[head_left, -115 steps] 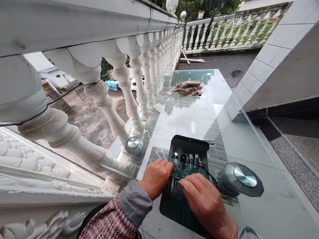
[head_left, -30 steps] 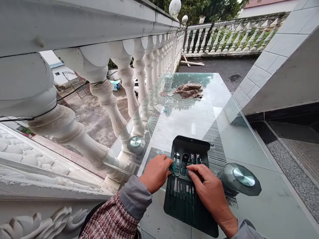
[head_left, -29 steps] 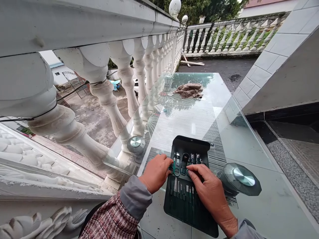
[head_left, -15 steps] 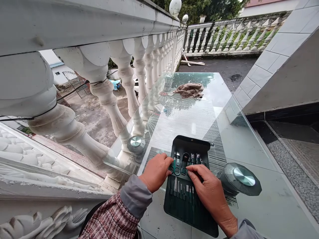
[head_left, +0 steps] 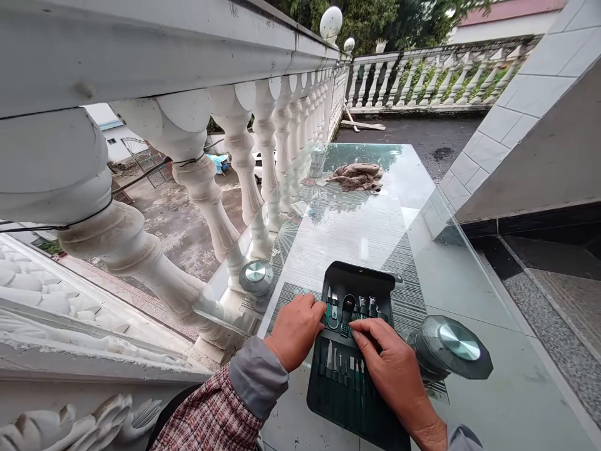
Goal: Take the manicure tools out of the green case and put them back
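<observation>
A dark green manicure case lies unfolded on the glass table, its tools held in rows by straps. My left hand is closed at the case's left edge, thumb and fingers beside the green-handled scissors. From the right, my right hand reaches over the case with thumb and forefinger pinched near its middle fold. What that pinch holds is hidden. Just above these fingertips sits a dark tool with a rounded top. Nail clippers stand in the upper row; several slim tools fill the lower row.
The glass table has round metal-capped supports beneath it. A crumpled brown cloth lies towards its far end. A white balustrade runs along the left, and a tiled sloping wall rises at the right.
The view has tilted slightly, so the scene sits a little lower. My left fingers have shifted slightly by the scissors; my right hand keeps its pinch over the case.
</observation>
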### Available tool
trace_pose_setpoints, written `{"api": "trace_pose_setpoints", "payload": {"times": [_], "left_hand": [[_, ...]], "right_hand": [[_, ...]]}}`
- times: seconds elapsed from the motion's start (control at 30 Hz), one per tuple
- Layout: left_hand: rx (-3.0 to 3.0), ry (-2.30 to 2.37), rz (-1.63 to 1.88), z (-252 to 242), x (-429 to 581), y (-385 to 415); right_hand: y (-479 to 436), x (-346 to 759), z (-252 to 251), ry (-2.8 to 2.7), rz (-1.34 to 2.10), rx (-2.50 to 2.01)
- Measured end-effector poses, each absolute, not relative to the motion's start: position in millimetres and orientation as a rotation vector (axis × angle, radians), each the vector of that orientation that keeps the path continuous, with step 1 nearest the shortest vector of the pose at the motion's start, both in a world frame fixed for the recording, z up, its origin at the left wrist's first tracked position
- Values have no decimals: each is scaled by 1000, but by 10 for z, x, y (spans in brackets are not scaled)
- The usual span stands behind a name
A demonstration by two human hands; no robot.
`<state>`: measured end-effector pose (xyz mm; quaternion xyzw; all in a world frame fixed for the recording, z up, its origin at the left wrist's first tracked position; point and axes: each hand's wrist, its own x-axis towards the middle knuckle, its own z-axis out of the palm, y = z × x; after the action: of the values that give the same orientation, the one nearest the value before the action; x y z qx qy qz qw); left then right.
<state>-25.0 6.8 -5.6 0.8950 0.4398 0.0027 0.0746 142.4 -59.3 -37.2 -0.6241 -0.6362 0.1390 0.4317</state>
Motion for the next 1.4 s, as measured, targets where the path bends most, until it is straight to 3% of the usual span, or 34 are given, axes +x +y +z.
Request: {"api": "trace_pose_setpoints", "payload": {"times": [0.37, 0.67, 1.4], "left_hand": [[2654, 1221, 16, -39, -236, 57], [2691, 1177, 15, -111, -246, 61], [2614, 1196, 58, -172, -219, 73]], "right_hand": [[-568, 1342, -493, -2001, -165, -1603], [-524, 1311, -474, -2078, -358, -1676], [-516, 1618, -492, -1736, -63, -1627]]}}
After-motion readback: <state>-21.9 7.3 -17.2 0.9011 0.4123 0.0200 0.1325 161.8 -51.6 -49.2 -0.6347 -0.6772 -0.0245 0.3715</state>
